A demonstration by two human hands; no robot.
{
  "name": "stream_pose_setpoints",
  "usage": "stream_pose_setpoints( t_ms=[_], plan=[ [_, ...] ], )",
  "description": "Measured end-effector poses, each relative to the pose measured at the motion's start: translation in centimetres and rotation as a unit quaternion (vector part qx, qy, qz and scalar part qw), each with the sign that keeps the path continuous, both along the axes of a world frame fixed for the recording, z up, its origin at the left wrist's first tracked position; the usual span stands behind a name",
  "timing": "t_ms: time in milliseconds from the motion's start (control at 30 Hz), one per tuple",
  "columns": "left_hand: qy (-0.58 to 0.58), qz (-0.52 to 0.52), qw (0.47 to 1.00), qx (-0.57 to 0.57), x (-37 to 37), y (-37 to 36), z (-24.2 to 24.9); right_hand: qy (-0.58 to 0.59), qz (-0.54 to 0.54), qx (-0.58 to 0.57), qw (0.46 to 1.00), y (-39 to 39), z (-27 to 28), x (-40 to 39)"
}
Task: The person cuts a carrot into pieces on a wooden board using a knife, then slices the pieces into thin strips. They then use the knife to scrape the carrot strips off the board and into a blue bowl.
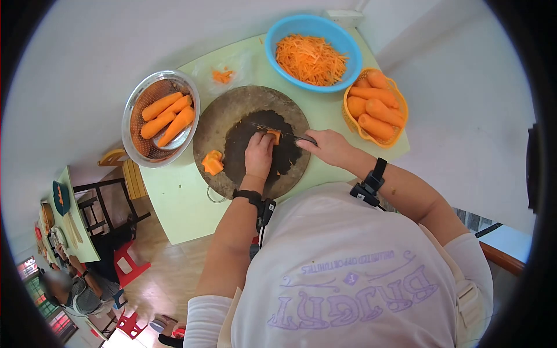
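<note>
A round cutting board [249,95] with a dark, worn middle lies in front of me. On it my left hand [259,152] presses its bent fingertips against a small carrot piece [274,137]. My right hand [328,148] is wrapped round the dark handle of a knife [303,139]. The knife's thin blade reaches left across the board, beside the carrot piece and close to my left fingertips. Several cut carrot chunks [213,163] rest at the board's left edge. Small orange scraps lie near the knife.
Whole peeled carrots fill a metal colander [129,124] at left and a yellow basket [400,136] at right. A blue basin [272,52] of carrot shreds stands at the back. Carrot bits lie on a plastic bag [200,75]. Farther left, another person [87,293] sits by a second table.
</note>
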State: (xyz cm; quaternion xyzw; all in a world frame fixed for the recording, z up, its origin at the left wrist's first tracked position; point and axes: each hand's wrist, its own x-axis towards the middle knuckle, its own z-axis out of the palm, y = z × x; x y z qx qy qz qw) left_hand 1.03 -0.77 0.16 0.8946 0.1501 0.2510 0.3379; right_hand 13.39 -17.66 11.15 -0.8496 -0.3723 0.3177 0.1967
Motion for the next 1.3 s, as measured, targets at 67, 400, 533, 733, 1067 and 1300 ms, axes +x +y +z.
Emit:
stream_pose_setpoints(
  t_ms=[67,400,533,733,1067,1300],
  plan=[
    [0.007,0.006,1.0,-0.005,0.0,-0.1,-0.1,-0.004,-0.003,-0.003,1.0,0.1,-0.1,-0.2],
    [-0.004,0.029,1.0,0.002,0.3,-0.3,-0.6,-0.031,0.036,-0.029,0.998,0.2,0.0,-0.4],
    [0.002,0.03,1.0,-0.006,0.2,-0.2,-0.5,-0.056,0.042,-0.011,0.997,0.3,-0.3,-0.6],
    [0.005,0.029,1.0,-0.006,0.3,-0.1,-0.6,-0.076,0.047,-0.022,0.996,0.6,0.2,-0.7],
    [0.017,0.034,0.999,-0.019,0.2,-0.1,-0.9,-0.094,0.06,-0.026,0.993,0.7,-0.1,-0.6],
    [-0.007,0.029,1.0,-0.011,0.4,-0.2,-0.4,-0.054,0.05,-0.01,0.997,1.0,-1.6,-0.1]
  ],
)
